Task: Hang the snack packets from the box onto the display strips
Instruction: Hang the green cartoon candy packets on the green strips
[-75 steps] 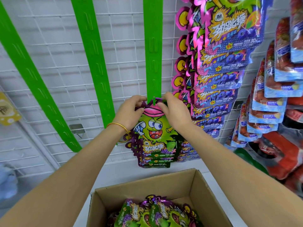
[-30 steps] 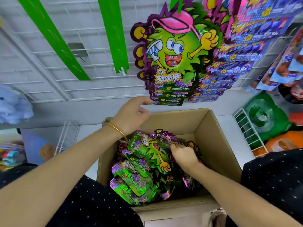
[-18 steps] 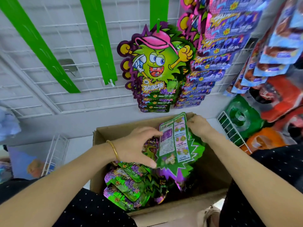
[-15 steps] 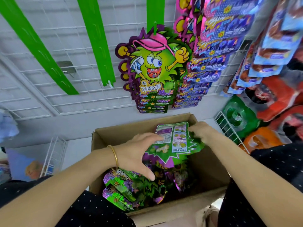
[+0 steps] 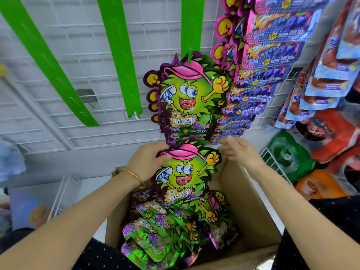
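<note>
The left hand is grasping a green packet above the box; the right hand is released. Next, its top needs hooking onto the green strip above the fingers.

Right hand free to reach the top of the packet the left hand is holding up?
Probably yes. The right hand is open and empty, just beside the packet that the left hand grips at its upper left edge. Nothing sits between them above the box.
</note>
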A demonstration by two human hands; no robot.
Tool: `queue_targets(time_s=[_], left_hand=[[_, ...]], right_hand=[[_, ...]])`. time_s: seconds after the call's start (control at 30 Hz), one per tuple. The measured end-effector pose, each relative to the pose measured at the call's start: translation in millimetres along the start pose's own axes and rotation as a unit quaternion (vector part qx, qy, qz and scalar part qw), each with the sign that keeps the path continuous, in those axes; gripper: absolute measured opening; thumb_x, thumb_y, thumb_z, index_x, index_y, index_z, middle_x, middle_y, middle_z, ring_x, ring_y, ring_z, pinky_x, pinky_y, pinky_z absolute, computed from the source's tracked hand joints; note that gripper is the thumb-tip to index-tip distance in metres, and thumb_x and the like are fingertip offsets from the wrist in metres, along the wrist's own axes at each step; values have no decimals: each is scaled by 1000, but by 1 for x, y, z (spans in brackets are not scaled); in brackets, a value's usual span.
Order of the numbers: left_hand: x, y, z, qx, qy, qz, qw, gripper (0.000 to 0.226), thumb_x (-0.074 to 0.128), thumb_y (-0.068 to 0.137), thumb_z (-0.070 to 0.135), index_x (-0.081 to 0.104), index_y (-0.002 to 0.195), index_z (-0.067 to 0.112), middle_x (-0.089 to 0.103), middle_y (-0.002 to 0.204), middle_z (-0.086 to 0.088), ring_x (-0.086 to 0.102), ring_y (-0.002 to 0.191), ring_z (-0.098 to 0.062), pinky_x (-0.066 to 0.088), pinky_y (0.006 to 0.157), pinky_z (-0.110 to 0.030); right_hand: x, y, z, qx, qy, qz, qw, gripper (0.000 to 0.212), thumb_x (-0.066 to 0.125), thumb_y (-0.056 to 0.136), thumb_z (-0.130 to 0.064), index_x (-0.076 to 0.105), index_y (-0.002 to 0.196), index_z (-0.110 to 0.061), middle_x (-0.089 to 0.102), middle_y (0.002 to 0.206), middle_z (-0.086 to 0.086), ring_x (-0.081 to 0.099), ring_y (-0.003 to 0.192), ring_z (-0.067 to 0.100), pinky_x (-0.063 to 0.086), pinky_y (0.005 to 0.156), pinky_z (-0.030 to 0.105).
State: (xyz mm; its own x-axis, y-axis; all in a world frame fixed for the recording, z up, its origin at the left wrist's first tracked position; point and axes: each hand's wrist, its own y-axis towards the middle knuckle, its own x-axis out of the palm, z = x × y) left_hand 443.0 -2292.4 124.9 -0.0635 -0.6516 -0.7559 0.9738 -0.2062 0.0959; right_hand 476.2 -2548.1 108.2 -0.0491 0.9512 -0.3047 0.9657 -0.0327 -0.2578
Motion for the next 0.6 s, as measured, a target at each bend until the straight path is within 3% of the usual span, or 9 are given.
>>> queue_targets(time_s=[0.07,0.13,0.27,0.33,0.43,0.53,0.6], left_hand=[[-3,4,0,6,-1,-14,1000,6,62,86,18,65,89,15,53,67,15,47,63,0,32,59,-20],[-5,7,4,11,-3,-17,1000,3,61,86,18,63,87,16,51,66,17,46,62,2,31,56,-12],[-22,16,16,6,-18,-21,1000,5,62,86,18,58,83,17,52,68,10,46,63,0,35,58,-13],[-40,27,31,10,-48,-36,998,10,61,86,21,63,92,13,62,82,0,55,75,-5,44,70,-21],[-71,63,64,19,-115,70,991,36,58,87,22,53,121,10,57,111,2,55,101,-8,42,87,-17],[-92,107,101,46,-123,196,972,42,58,88,15,46,127,2,49,110,1,49,102,-9,35,82,-9],[-99,133,117,51,-135,235,961,41,58,88,13,47,123,-2,50,105,-3,49,95,-11,38,81,-13]], right_hand=[[5,-8,-28,-126,-27,-58,990,23,45,96,-25,63,107,-14,68,104,5,63,99,19,47,87,31],[15,-13,-49,-197,-108,-119,967,19,58,90,-20,66,106,-15,68,102,3,63,95,14,48,86,26],[26,-7,-70,-260,-173,-115,943,8,65,86,-16,66,83,-8,61,75,5,50,63,0,40,63,16],[22,-3,-82,-267,-160,-109,944,14,63,87,-16,66,85,-2,61,79,15,52,66,9,42,66,22],[11,1,-98,-285,-141,-87,944,15,62,88,-18,68,93,-5,65,90,17,56,77,23,44,71,32],[4,5,-120,-313,-154,-57,935,20,62,88,-20,66,94,-1,63,92,22,56,82,31,44,73,39],[2,7,-137,-344,-163,-25,924,19,62,87,-19,63,88,0,63,85,18,54,76,28,43,72,37]])
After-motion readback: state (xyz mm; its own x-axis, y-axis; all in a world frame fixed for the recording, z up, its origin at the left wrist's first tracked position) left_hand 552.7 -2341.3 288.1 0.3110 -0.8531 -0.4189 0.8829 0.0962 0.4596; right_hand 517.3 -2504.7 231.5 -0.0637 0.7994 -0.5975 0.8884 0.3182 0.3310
